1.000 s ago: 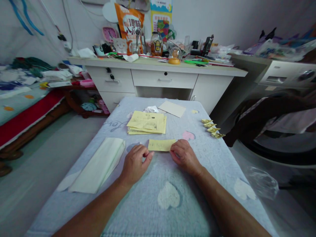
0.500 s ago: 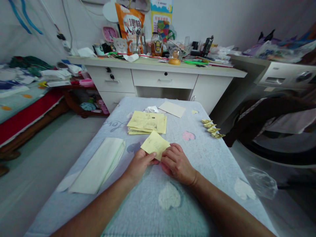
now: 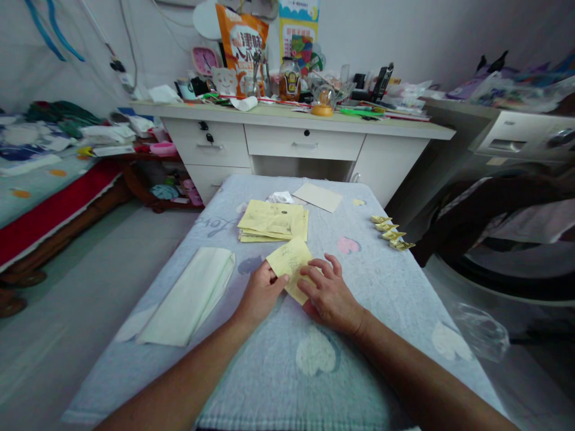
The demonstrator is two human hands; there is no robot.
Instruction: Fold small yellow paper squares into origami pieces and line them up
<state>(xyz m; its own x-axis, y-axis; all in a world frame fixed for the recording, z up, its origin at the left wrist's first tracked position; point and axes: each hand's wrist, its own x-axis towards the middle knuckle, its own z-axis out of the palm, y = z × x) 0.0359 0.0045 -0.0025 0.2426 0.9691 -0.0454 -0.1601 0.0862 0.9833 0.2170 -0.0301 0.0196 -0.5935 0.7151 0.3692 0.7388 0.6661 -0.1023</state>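
Observation:
A yellow sheet of paper [image 3: 290, 260] with faint dark marks is held above the cloth-covered table. My left hand [image 3: 263, 290] pinches its left edge, thumb on top and fingers beneath. Over the right part of the sheet, my right hand [image 3: 330, 293] has its fingers raised and spread, some of them against the paper; its thumb is partly hidden. Just beyond the hands lies a stack of yellow paper [image 3: 273, 220]. Several small folded yellow paper pieces [image 3: 390, 234] sit in a row along the table's right edge.
A folded pale green cloth or paper [image 3: 188, 299] lies at left on the table cover [image 3: 269, 377]. Farther back are a beige card [image 3: 318, 197] and a crumpled white tissue [image 3: 280, 197]. A cluttered desk [image 3: 269, 117] stands beyond; a washing machine [image 3: 516, 134] is at right.
The sheet has turned slightly and shows more of its face. My right hand's fingers have lifted and spread from their closed grip at its right edge. The view has shifted a little.

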